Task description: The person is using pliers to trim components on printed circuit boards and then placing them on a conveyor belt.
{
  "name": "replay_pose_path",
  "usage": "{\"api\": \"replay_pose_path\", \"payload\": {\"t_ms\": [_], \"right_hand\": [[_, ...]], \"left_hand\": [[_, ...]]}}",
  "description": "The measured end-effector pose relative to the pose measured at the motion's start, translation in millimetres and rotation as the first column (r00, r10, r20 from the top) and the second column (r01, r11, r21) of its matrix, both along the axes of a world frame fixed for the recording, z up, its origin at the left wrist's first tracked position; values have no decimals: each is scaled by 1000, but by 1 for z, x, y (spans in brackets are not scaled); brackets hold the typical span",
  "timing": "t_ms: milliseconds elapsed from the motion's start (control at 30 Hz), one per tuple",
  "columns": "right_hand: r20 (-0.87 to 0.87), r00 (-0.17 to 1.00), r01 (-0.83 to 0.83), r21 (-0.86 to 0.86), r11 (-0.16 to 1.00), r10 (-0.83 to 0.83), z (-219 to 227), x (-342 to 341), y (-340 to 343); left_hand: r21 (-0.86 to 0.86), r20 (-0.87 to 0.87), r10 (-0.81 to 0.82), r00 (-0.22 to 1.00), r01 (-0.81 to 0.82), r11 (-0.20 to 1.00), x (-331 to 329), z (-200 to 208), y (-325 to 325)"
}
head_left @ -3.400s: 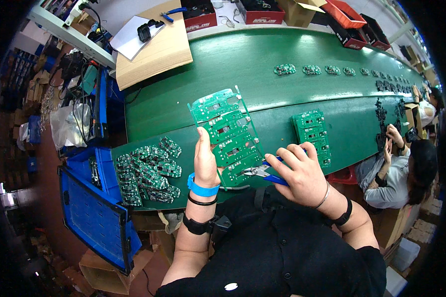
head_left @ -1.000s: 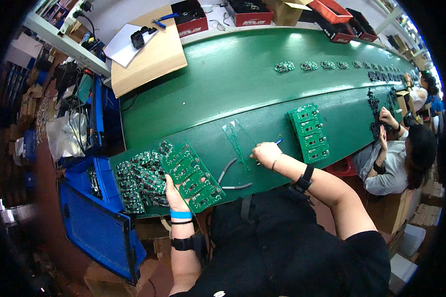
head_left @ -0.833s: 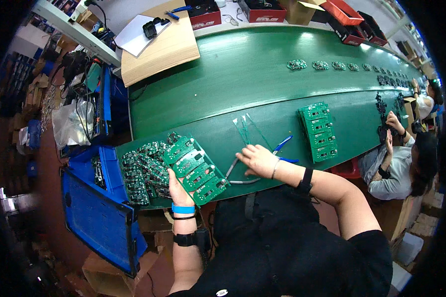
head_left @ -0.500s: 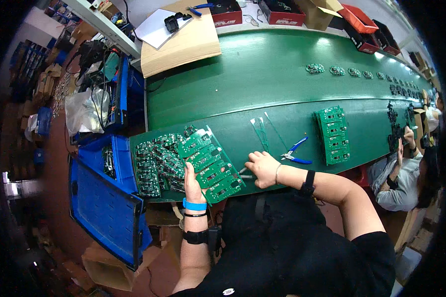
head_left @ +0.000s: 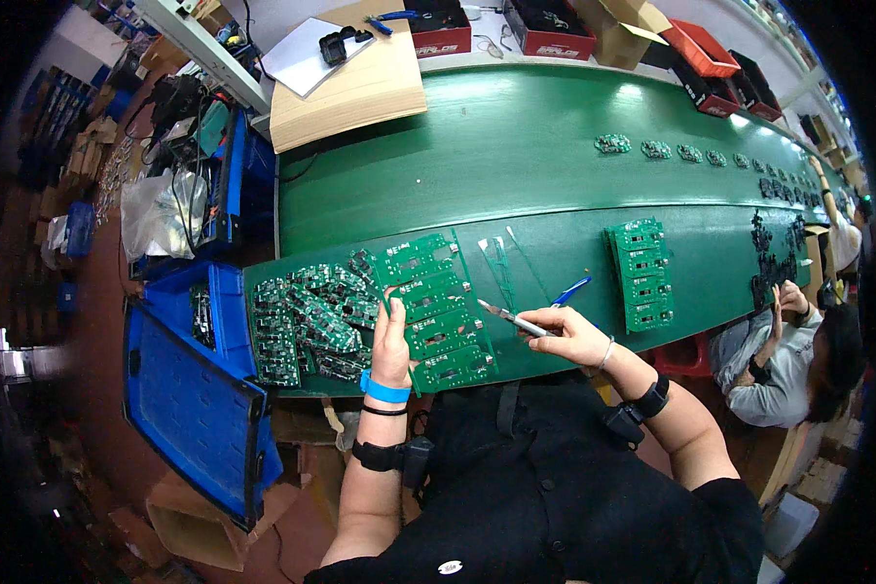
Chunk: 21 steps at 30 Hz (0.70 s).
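My left hand (head_left: 391, 346) grips a green circuit board panel (head_left: 435, 313) by its left edge and holds it up off the bench, tilted toward me. Several joined boards make up the panel, and a narrow rim strip runs down its right side. In my right hand (head_left: 572, 338) is a slim silver craft knife (head_left: 516, 319), its tip pointing left, just short of the panel's right edge. Behind that hand lie blue-handled cutting pliers (head_left: 571, 290), partly hidden. Thin cut-off green strips (head_left: 502, 274) rest on the bench just beyond the knife.
Loose circuit boards (head_left: 311, 316) are heaped at the left; a stack of panels (head_left: 642, 277) stands at the right. Separate small boards (head_left: 656, 150) line the green bench (head_left: 380, 195). A blue crate (head_left: 195, 409) sits by the left edge. A co-worker (head_left: 774, 360) is at the right.
My right hand has moved right, away from the panel, and has turned so the knife shows plainly. The panel has turned more upright, and a strip now stands apart along its right edge.
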State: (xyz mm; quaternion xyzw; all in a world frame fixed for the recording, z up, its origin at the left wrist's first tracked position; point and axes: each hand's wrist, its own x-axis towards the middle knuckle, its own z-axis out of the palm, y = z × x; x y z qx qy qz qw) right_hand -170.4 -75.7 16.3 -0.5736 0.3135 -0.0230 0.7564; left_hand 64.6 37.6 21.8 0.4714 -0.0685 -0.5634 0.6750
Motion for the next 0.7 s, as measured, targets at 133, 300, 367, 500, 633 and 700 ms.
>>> {"api": "replay_pose_path", "payload": {"t_ms": [133, 300, 367, 500, 633, 700], "right_hand": [[13, 1000, 24, -86, 996, -23, -1, -13, -1], [24, 997, 67, 38, 997, -68, -2, -23, -4], [36, 997, 61, 147, 987, -67, 0, -26, -7], [166, 986, -61, 324, 944, 7, 4, -35, -13], [75, 997, -6, 75, 997, 0, 7, -47, -18], [33, 997, 63, 84, 994, -66, 2, -49, -21]], "left_hand": [[-7, 10, -34, 999, 34, 999, -5, -6, -9], [-53, -65, -94, 993, 91, 994, -15, -8, -21], [-135, -226, -126, 966, 97, 986, -20, -16, -22], [-200, -513, -193, 836, 103, 974, -28, -44, -23], [-98, -286, -159, 945, 136, 986, -31, -27, -31], [-78, -125, -178, 976, 169, 983, -29, -11, -32]]}}
